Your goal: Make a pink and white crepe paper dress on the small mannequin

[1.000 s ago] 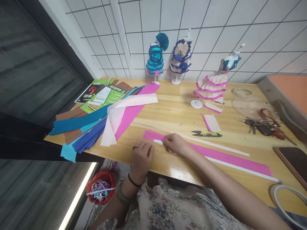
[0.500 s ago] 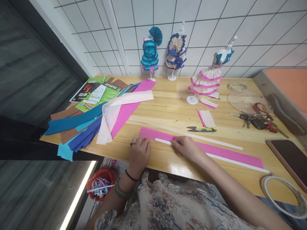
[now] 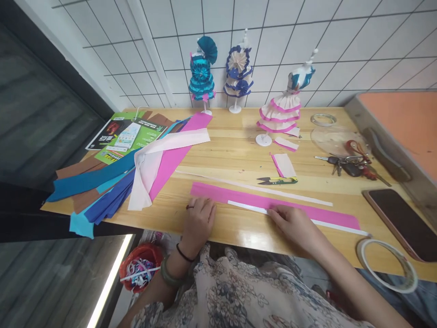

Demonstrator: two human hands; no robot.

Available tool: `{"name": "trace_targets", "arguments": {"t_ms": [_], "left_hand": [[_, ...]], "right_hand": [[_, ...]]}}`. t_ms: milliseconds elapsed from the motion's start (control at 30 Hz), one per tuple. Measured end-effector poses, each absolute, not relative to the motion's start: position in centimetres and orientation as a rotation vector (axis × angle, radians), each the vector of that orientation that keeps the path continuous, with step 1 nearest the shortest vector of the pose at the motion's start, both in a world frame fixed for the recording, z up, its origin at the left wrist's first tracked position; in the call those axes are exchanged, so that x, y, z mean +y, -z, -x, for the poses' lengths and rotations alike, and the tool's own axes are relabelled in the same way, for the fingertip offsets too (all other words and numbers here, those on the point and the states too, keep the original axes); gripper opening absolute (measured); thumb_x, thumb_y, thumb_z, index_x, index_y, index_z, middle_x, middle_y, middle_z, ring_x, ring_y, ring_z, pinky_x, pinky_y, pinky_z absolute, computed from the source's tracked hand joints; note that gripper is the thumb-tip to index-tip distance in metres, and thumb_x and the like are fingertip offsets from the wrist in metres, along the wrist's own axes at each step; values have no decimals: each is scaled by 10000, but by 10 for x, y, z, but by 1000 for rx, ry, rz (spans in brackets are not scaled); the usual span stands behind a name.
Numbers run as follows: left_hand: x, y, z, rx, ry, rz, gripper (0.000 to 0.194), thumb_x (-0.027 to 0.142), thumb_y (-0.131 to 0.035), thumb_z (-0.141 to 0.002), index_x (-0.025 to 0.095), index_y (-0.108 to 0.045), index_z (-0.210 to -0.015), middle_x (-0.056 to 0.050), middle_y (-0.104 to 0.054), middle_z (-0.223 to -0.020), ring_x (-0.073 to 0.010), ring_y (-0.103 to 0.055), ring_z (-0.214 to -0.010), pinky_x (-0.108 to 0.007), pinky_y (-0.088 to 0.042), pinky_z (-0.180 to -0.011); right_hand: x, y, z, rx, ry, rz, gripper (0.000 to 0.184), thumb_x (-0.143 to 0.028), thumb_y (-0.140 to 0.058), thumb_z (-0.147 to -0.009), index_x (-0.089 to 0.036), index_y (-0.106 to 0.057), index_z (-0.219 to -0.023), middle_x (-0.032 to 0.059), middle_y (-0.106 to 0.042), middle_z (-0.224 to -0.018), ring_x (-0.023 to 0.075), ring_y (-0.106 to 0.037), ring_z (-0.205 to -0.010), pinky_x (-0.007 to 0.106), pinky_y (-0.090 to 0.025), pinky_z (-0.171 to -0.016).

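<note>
Along the near edge of the pink strip (image 3: 244,198) on the bench (image 3: 225,159), white tape (image 3: 247,207) looks mostly laid. The strip's left end has none, so maybe that is left. At the strip's middle, the right hand (image 3: 294,224) touches the tape; I cannot tell if it pinches. By the strip's left end, the left hand (image 3: 198,222) curls, grip hidden.

The person's left hand (image 3: 200,218) is at seven o'clock in the head view, back up, fingers close together and a bit bent, tips toward one o'clock. The right hand (image 3: 293,223) is at four o'clock, fingers curled, thumb near them. The bare right arm (image 3: 351,284) points toward ten o'clock.
</note>
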State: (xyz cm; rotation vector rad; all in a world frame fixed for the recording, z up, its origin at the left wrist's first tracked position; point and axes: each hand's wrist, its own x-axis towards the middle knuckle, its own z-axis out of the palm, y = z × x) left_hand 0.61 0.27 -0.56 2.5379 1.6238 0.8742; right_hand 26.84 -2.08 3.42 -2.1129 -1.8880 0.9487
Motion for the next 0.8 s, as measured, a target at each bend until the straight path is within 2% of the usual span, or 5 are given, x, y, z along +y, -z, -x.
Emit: {"name": "trace_targets", "arguments": {"t_ms": [367,600,800], "left_hand": [[-6,-2,-38,1397,-716,-2602,185,206,-467,-878,154,-612,-981,-90,-608,-943,-211,-523,-897,-370,-436,-803],[-13,-3,-60,1231,-652,-2691,218,243,-455,-888,142,-586,-1029,-105,-605,-1021,-215,-515,-938,-374,-447,-819],[-18,1,-74,1098,-663,-2766,260,284,-468,-882,142,-570,-1075,-103,-601,-1090,-228,-508,-991,-376,-440,-870]], "right_hand": [[-54,-30,-299,-1863,-922,2140,378,-454,-342,-876,-214,-481,-619,28,-572,-538,175,-509,-513,271,-333,-511],[-68,-30,-316,-1767,-949,2235,369,-468,-359,-869,-217,-564,-693,27,-637,-617,203,-596,-617,266,-384,-557],[-76,-27,-334,-1732,-886,2303,378,-482,-369,-871,-220,-595,-720,22,-637,-598,205,-611,-594,271,-406,-567]]}}
